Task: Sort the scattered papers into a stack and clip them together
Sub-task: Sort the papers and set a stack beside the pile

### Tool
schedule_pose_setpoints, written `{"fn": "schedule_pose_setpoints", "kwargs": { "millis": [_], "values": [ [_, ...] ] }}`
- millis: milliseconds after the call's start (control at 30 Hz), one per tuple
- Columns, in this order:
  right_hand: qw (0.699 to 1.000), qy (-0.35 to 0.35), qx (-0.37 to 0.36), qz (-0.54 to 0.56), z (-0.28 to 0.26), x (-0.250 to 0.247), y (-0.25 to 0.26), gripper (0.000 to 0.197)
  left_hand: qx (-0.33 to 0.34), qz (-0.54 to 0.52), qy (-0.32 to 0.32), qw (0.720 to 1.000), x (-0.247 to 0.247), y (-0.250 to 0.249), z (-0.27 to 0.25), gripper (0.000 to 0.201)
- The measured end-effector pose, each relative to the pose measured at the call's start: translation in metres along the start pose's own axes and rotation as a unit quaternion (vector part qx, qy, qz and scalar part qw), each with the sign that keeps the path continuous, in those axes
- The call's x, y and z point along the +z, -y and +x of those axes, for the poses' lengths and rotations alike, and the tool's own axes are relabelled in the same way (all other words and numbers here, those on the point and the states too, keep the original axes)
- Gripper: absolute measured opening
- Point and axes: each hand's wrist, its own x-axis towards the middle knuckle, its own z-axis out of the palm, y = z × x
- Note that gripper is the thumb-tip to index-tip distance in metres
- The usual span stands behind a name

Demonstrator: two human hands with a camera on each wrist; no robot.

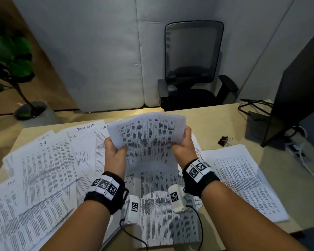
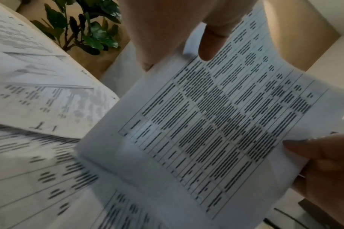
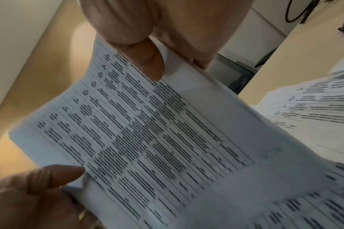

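Note:
A bundle of printed sheets (image 1: 147,134) stands nearly upright over the middle of the desk, its lower edge near the papers below. My left hand (image 1: 116,151) grips its left edge and my right hand (image 1: 181,144) grips its right edge, thumbs on the printed face. The left wrist view shows the sheets (image 2: 216,127) with my thumb on their upper edge. The right wrist view shows the same sheets (image 3: 147,131) pinched under my thumb. Scattered papers (image 1: 43,169) cover the desk's left side, and a looser pile (image 1: 243,180) lies at the right. A black binder clip (image 1: 224,141) lies behind that pile.
A dark monitor (image 1: 297,91) with cables stands at the desk's right rear, and a power strip (image 1: 297,151) lies beside it. An office chair (image 1: 194,69) stands beyond the wooden desk (image 1: 216,120). A potted plant (image 1: 13,69) stands on the floor at left.

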Motion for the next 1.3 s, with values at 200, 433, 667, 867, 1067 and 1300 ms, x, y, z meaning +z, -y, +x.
{"fn": "schedule_pose_setpoints", "kwargs": {
  "millis": [200,433,667,867,1067,1300],
  "values": [
    [0.982,0.001,0.058,-0.182,-0.011,-0.005,-0.027,0.024,-0.012,0.172,0.045,0.984,0.006,0.031,-0.009,0.021],
    [0.968,-0.116,0.083,-0.208,0.014,-0.073,-0.022,0.043,-0.022,0.183,0.111,0.976,0.049,0.021,-0.011,0.068],
    [0.919,-0.161,0.195,-0.302,-0.016,-0.183,-0.074,0.045,-0.024,0.332,0.291,0.897,0.136,0.063,-0.061,0.060],
    [0.892,-0.170,0.235,-0.345,-0.023,-0.265,-0.105,0.047,-0.044,0.388,0.394,0.832,0.203,0.087,-0.093,0.065],
    [0.867,-0.159,0.254,-0.398,-0.023,-0.301,-0.131,0.042,-0.021,0.454,0.392,0.800,0.231,0.102,-0.100,0.063],
    [0.843,-0.097,0.280,-0.450,-0.026,-0.305,-0.142,0.061,-0.037,0.481,0.391,0.784,0.238,0.113,-0.106,0.060]
  ]
}}
